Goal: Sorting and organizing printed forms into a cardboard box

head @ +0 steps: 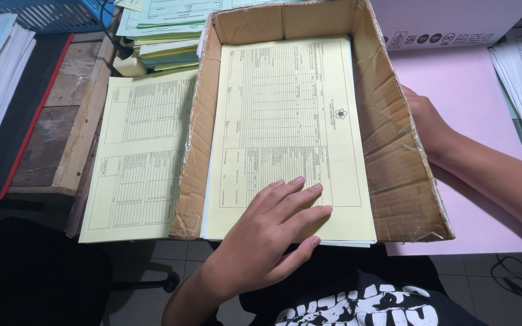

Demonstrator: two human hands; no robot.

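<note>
From the head view, your left hand [267, 232] lies flat, fingers spread loosely, pressing on the pale yellow forms [288, 133] stacked inside the cardboard box [394, 163]. Those sheets look light, limp and slippery, so lift them by the near edge under your palm. Your right hand [427, 124] rests against the box's outer right wall; I cannot tell how far open it is.

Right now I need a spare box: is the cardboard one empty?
No. The cardboard box holds a yellow form stack under the left hand.
</note>
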